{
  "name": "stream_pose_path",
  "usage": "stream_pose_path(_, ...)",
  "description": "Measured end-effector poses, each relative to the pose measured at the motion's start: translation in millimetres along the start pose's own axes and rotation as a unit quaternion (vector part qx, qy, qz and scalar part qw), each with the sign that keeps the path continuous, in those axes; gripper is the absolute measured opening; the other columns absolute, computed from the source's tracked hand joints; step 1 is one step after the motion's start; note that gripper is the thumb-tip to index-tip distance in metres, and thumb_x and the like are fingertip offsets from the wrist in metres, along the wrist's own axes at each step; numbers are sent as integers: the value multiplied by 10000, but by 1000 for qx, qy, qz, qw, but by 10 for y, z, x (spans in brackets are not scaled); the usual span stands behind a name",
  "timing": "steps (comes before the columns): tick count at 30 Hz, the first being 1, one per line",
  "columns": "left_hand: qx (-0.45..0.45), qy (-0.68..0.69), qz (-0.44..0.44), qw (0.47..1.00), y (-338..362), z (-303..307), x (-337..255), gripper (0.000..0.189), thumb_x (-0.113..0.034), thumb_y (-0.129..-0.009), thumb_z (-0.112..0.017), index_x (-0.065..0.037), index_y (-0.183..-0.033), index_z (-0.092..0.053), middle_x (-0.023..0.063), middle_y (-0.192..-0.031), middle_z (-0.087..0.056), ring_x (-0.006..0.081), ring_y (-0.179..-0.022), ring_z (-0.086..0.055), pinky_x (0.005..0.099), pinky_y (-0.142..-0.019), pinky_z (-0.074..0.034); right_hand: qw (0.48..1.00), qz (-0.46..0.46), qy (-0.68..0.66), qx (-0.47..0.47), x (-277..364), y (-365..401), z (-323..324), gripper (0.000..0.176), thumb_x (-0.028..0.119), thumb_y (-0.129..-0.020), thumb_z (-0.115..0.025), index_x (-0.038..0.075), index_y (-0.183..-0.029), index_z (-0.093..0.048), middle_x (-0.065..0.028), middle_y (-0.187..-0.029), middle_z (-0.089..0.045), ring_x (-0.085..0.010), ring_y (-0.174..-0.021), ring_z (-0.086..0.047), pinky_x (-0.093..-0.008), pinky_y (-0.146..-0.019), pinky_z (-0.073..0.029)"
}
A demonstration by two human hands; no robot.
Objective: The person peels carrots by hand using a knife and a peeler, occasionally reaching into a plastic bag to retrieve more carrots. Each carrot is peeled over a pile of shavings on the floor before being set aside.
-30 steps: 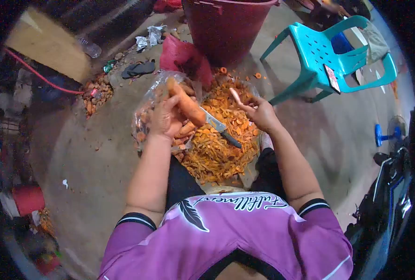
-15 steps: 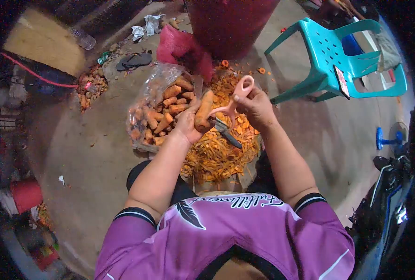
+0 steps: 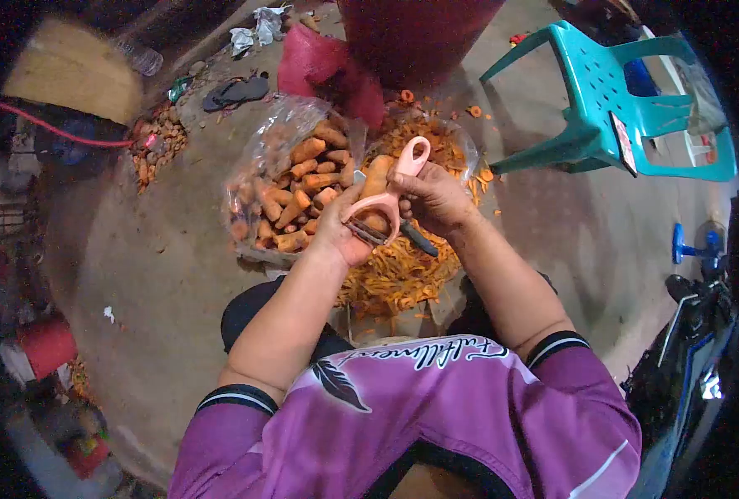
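Note:
My left hand [image 3: 341, 234] is wrapped round a carrot [image 3: 377, 176], held upright with its thick end toward me. In my right hand [image 3: 438, 200] is a pink peeler [image 3: 412, 156], gripped by its handle, its wide head and blade lying across the lower end of the carrot. Just below and to the right of the carrot shows a black handle [image 3: 420, 241] over the peelings. A heap of orange carrot peelings [image 3: 399, 279] spreads under both hands. To the left, a clear plastic bag [image 3: 257, 158] stands open with many carrots [image 3: 303, 187] in it.
A teal plastic chair [image 3: 581, 91] with a phone-like object on its seat stands at the right. Behind the peelings are a large dark red container [image 3: 419, 41] and a pink sack [image 3: 311, 66]. Dark slippers [image 3: 236, 93] lie at the upper left; a motorcycle [image 3: 685, 349] is at far right.
My right hand has brought the peeler left and down, from beside the carrot onto its lower end. My left hand still holds the carrot.

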State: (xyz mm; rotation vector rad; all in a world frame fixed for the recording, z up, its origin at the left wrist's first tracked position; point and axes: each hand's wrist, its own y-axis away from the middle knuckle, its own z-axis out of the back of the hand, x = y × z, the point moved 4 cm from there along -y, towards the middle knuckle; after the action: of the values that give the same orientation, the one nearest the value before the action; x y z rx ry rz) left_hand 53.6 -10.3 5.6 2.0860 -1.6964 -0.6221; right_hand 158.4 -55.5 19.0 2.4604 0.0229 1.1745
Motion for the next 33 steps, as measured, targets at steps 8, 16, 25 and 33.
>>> stream_pose_path(8,44,-53,5,998,-86,64,36,354,-292,-817,-440,-22,-1045,-465,186,-864,-561,267,-747,-579,376,-566,-506,999,-37,-21,4,-69,-36,110,171,178,-739,-598,42,-788,-507,-15,-636,-526,-73,-495,-458,-199,-447,-356)
stream_pose_path(16,82,-58,44,994,-171,143,39,339,-283,-825,-432,-20,-1037,-465,174,-897,-554,253,-764,-576,377,-589,-502,998,-57,-30,6,-109,-83,191,174,178,-749,-592,39,-797,-498,-18,-614,-514,-74,-453,-448,-194,-406,-354)
stream_pose_path(25,10,-127,76,989,-55,191,95,328,-309,-854,-380,-32,-1015,-454,104,-819,-539,206,-679,-552,322,-548,-467,936,129,121,-304,400,-220,1240,104,115,-761,-566,58,-779,-481,-17,-644,-499,-119,-536,-498,-240,-504,-425)
stream_pose_path(33,-36,-83,-4,996,-81,115,17,315,-287,-846,-405,-26,-1012,-459,97,-851,-544,195,-731,-554,318,-577,-472,999,-5,17,-37,80,-71,290,180,157,-732,-597,69,-823,-468,-17,-638,-499,-94,-497,-466,-221,-449,-380)
